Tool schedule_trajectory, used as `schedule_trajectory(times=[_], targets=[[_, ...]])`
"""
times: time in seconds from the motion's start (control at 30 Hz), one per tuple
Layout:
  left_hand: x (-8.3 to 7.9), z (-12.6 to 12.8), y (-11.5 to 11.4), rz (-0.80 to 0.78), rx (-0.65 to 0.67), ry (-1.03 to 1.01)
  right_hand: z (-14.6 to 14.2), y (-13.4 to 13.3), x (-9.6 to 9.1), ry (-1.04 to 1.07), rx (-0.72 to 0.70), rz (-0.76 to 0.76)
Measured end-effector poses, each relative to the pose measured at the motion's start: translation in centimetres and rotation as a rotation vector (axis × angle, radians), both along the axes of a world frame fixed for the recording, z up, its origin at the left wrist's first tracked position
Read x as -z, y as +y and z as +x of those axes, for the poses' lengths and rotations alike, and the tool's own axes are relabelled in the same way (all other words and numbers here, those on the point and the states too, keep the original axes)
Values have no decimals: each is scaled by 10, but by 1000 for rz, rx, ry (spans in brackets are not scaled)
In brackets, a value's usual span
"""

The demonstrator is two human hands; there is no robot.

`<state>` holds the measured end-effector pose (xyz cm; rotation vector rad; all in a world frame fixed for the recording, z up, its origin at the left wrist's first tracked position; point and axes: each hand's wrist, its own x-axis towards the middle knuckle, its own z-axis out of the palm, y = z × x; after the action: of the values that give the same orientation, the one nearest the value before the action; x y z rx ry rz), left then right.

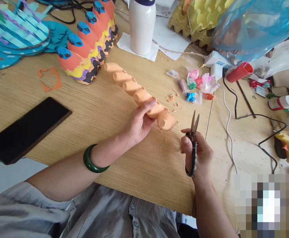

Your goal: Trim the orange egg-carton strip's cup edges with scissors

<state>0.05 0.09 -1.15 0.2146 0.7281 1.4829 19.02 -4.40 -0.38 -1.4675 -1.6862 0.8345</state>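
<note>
My left hand (pixel 140 124) grips a strip of orange egg carton (pixel 141 96) near its lower right end, thumb on top. The strip is one row of several cups and slants across the table, its far end near a painted egg carton (pixel 85 46) in orange, yellow, purple and black with blue spots. In my right hand (pixel 200 152) is a pair of scissors (pixel 194 140), blades upward and slightly parted, apart from the strip. Small orange scraps (pixel 171 98) lie on the table between the strip and the scissors.
A phone (pixel 27 129) lies at the left, with an orange paper cutout (pixel 49 79) beyond it. Behind stand a white bottle (pixel 142 29) and yellow egg cartons (pixel 196 16). Small clay packets (pixel 196 81), a power strip (pixel 216 59), cables and a yellow glue gun (pixel 286 145) occupy the right.
</note>
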Motion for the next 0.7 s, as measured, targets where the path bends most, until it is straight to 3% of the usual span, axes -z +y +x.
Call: schedule_trajectory(times=[0.17, 0.4, 0.57, 0.7], targets=[[-2, 1, 0, 24, -23, 1, -3, -1, -6, 29, 17, -48], [-2, 4, -6, 27, 4, -12, -2, -6, 0, -122, -71, 3], [1, 5, -8, 78, 97, 8, -2, -7, 8, -282, -77, 125], [6, 5, -10, 34, 169, 101, -1, -3, 8, -308, -69, 132]])
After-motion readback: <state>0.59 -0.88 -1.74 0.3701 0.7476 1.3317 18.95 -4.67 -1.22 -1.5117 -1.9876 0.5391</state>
